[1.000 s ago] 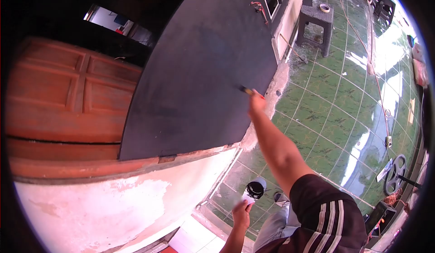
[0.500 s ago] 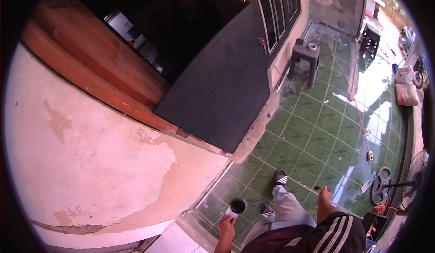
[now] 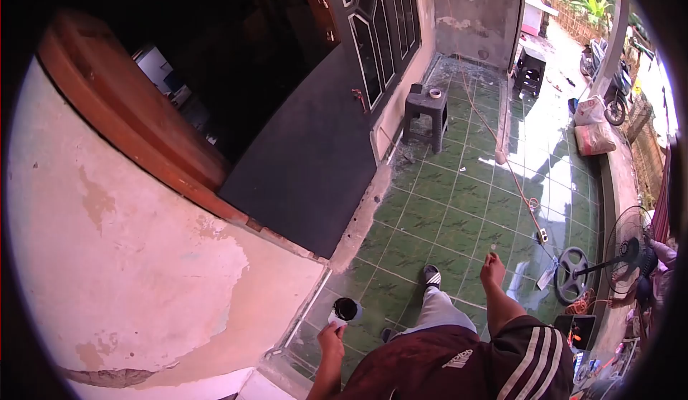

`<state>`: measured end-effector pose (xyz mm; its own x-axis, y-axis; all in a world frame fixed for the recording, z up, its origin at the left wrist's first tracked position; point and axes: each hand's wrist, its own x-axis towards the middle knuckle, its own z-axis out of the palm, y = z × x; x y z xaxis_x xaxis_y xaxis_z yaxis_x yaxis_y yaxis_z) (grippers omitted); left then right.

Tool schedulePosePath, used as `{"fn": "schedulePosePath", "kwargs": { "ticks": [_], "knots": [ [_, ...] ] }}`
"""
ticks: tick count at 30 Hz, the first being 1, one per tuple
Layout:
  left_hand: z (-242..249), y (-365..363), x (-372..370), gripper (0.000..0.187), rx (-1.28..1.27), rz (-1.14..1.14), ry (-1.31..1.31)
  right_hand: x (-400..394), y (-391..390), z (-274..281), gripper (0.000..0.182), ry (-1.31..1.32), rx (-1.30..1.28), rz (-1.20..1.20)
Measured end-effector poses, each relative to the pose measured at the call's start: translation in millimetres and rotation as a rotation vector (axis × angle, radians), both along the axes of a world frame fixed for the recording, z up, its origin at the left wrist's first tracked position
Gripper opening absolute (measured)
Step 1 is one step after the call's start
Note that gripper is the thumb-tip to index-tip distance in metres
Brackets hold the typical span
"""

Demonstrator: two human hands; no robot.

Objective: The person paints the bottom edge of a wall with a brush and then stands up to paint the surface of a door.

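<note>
Low in the view, my left hand (image 3: 331,339) pinches the white edge of a small round cup (image 3: 345,310) with a black inside. The cup is held above the tiles near the wall corner; whether the black is liquid cannot be made out. My right hand (image 3: 492,267) is out in front of my body, to the right, with its fingers closed together. A tiny pale spot shows just past those fingertips, too small to name.
A dark door (image 3: 301,156) stands to the left of the green tiled floor (image 3: 430,217). A grey stool (image 3: 427,110) with a tape roll is ahead. A cord with a socket (image 3: 542,236) lies on the right, near a standing fan (image 3: 573,275) and sacks (image 3: 595,138).
My view has turned right, so the doorway and floor have shifted left. I have stepped forward. My right hand has risen and reaches further ahead; the left still holds the cup.
</note>
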<state>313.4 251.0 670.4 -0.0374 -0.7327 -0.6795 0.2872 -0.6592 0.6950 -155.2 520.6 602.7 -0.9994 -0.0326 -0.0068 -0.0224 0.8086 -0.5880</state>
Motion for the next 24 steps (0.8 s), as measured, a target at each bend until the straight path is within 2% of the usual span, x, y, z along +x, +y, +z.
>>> {"fn": "schedulePosePath", "kwargs": {
  "ticks": [5, 11, 14, 15, 21, 24],
  "knots": [
    [-11, -32, -55, 0.021, -0.040, 0.031, -0.030, -71, -16, -2, 0.030, 0.071, 0.057, 0.207],
    [6, -58, -151, 0.022, -0.031, 0.116, -0.116, -164, -15, 10, 0.031, -0.114, 0.100, 0.287],
    [22, -69, -198, 0.021, -0.068, 0.174, -0.114, -210, -27, -6, 0.031, 0.072, 0.134, 0.420],
    [25, -72, -211, 0.020, -0.068, 0.179, -0.114, -223, -36, -3, 0.031, 0.059, 0.094, 0.451],
    [20, -103, -270, 0.020, -0.018, 0.126, -0.102, -276, -165, 18, 0.030, -0.029, -0.016, 0.554],
    [-3, -122, -285, 0.021, -0.013, 0.053, -0.085, -290, -240, 14, 0.026, -0.028, -0.037, 0.637]
  ]
}}
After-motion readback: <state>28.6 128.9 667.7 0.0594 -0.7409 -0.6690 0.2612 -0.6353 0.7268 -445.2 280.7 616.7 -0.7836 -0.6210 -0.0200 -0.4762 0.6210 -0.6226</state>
